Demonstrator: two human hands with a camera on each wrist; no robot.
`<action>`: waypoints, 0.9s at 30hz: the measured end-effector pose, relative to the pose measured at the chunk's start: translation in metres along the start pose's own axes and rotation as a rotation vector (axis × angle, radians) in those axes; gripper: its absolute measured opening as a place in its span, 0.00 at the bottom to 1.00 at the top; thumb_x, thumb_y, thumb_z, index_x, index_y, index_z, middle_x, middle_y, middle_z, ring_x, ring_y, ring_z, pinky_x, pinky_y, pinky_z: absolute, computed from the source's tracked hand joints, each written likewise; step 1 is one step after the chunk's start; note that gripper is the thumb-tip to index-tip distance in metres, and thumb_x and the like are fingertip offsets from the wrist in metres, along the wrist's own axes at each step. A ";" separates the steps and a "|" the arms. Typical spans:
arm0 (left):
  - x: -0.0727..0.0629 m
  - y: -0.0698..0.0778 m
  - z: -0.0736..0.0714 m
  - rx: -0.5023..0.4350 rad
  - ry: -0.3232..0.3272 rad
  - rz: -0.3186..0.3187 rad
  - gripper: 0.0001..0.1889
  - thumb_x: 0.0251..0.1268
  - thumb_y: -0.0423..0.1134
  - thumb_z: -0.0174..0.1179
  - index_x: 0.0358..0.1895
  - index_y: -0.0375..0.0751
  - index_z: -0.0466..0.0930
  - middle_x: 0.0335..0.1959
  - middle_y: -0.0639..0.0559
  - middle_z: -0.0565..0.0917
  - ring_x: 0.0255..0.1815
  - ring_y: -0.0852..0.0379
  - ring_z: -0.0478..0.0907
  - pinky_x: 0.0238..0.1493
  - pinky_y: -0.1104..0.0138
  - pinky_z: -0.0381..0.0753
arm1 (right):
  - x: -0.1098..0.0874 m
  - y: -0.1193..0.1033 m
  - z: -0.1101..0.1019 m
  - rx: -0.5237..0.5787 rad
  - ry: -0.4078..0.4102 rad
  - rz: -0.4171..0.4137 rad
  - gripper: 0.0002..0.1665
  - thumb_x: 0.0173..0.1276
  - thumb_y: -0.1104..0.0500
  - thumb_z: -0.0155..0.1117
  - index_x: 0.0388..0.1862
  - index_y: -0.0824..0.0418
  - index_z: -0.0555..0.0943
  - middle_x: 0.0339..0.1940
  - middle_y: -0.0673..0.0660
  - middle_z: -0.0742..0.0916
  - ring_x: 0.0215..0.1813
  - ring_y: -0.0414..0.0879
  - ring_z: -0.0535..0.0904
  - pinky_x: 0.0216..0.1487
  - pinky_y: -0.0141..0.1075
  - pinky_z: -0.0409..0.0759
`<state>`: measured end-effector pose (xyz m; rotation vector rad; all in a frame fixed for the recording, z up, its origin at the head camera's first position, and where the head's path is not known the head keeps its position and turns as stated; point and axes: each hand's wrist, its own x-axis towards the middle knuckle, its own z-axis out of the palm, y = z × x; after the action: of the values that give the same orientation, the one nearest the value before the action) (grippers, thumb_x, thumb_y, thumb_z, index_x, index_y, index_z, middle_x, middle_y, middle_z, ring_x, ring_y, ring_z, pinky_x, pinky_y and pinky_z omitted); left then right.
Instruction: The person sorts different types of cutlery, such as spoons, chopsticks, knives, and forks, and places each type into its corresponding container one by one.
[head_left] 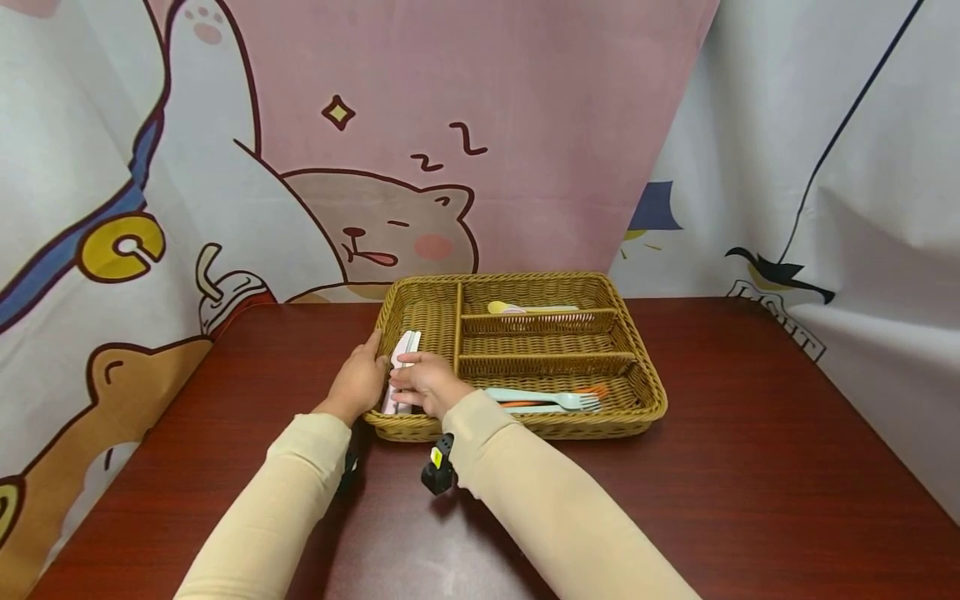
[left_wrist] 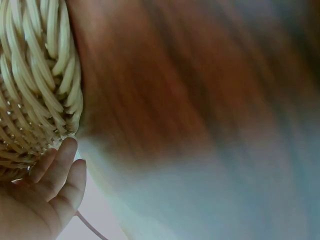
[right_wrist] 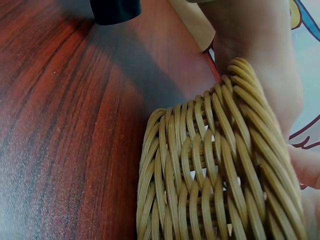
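Note:
A woven basket tray (head_left: 651,375) stands on the table, split by dividers into one tall left compartment and several wide ones. My left hand (head_left: 358,379) lies along its left rim. In the left wrist view, the loosely straight fingers (left_wrist: 67,170) rest beside the outer wicker wall. My right hand (head_left: 429,382) reaches into the left compartment, its spread fingers over pale pink and white knives (head_left: 406,342) lying lengthwise there. The right wrist view shows mostly the basket's outer wall, with part of a hand beyond the rim.
In the front compartment lie pale green forks (head_left: 573,401) and orange cutlery (head_left: 596,390). A yellow-and-white spoon (head_left: 513,308) is in the back one. The red-brown table (head_left: 750,467) meets a printed cloth (head_left: 562,125) at the back and sides.

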<state>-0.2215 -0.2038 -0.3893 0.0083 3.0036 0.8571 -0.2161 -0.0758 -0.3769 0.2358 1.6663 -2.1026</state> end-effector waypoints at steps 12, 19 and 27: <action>0.004 0.000 0.002 -0.013 -0.003 0.003 0.29 0.77 0.36 0.39 0.76 0.32 0.47 0.67 0.25 0.62 0.68 0.33 0.62 0.68 0.46 0.61 | -0.014 -0.016 -0.016 -0.063 -0.076 -0.065 0.23 0.69 0.72 0.56 0.63 0.70 0.72 0.49 0.66 0.83 0.54 0.55 0.81 0.52 0.44 0.81; 0.006 -0.002 0.001 -0.065 -0.004 0.022 0.30 0.77 0.36 0.40 0.76 0.32 0.45 0.68 0.24 0.61 0.68 0.31 0.61 0.68 0.45 0.60 | -0.036 -0.036 -0.035 -0.124 -0.076 -0.154 0.22 0.69 0.72 0.57 0.62 0.68 0.73 0.51 0.66 0.81 0.56 0.59 0.79 0.52 0.47 0.81; 0.002 -0.015 -0.005 -0.108 -0.029 -0.002 0.31 0.78 0.39 0.38 0.77 0.34 0.41 0.71 0.24 0.55 0.70 0.29 0.56 0.69 0.42 0.56 | -0.062 -0.061 -0.067 -0.206 -0.015 -0.281 0.23 0.69 0.69 0.59 0.63 0.64 0.74 0.47 0.61 0.82 0.49 0.53 0.81 0.52 0.48 0.81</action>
<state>-0.2235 -0.2185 -0.3931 0.0156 2.9258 1.0081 -0.1970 0.0137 -0.3160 -0.0840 1.9877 -2.0957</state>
